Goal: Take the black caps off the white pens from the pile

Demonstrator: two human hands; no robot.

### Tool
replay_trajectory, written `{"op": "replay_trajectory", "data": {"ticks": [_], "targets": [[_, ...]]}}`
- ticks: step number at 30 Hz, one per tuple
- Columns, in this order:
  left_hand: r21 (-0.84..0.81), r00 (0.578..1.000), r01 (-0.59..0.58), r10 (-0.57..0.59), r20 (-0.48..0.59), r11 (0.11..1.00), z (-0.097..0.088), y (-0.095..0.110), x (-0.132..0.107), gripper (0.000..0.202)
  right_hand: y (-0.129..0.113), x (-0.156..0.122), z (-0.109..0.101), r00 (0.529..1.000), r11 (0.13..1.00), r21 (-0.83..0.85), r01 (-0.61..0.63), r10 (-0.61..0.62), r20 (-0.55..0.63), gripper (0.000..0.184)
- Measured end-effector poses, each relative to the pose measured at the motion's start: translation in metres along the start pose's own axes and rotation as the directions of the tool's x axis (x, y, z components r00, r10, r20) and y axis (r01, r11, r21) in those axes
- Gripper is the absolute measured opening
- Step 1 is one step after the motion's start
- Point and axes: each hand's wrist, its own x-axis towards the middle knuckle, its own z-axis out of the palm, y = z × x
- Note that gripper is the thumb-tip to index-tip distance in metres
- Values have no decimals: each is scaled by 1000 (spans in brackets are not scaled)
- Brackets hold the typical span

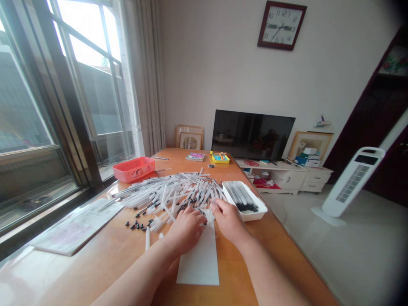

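Observation:
A big heap of clear plastic pen barrels lies across the wooden table. My left hand rests knuckles-up at the heap's near edge, fingers curled down among the barrels. My right hand is just beside it, fingers bent and pinched at the heap's edge; what they hold is hidden. Both hands are above the far end of a white sheet. Small black caps lie scattered left of my left hand. A white tray with finished black-tipped pens sits right of my right hand.
A red plastic basket stands at the table's left by the window. A flat printed board lies near left. Books and a yellow box sit at the far end. Beyond are a TV, a low cabinet and a white tower fan.

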Motion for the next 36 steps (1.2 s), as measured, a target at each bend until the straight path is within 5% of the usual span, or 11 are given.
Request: {"op": "replay_trajectory", "data": {"ticks": [14,20,23,26,30,33,36], "targets": [[-11,997,-47,46,-64,999,12,-5,5,21,-2,-2,4,998,1000,-7,22,-21,52,25],[-254,982,-11,-38,-187,967,16,-14,8,21,7,-1,9,997,998,15,-57,56,45,27],[-580,946,72,-239,-217,811,13,-22,10,17,5,-2,9,995,996,15,-91,91,42,21],[-865,900,112,-419,-121,489,7,-28,11,25,-3,-5,8,992,997,15,-72,70,106,20],[-987,859,86,-513,4,136,-2,-33,8,30,-14,-9,7,982,1000,15,-28,24,185,21],[-998,844,59,-534,48,4,-6,-33,7,30,-16,-10,7,975,1000,12,-10,7,222,20],[-999,853,37,-520,50,-34,-7,-33,8,29,-16,-11,8,972,1000,2,-2,1,236,20]]}}
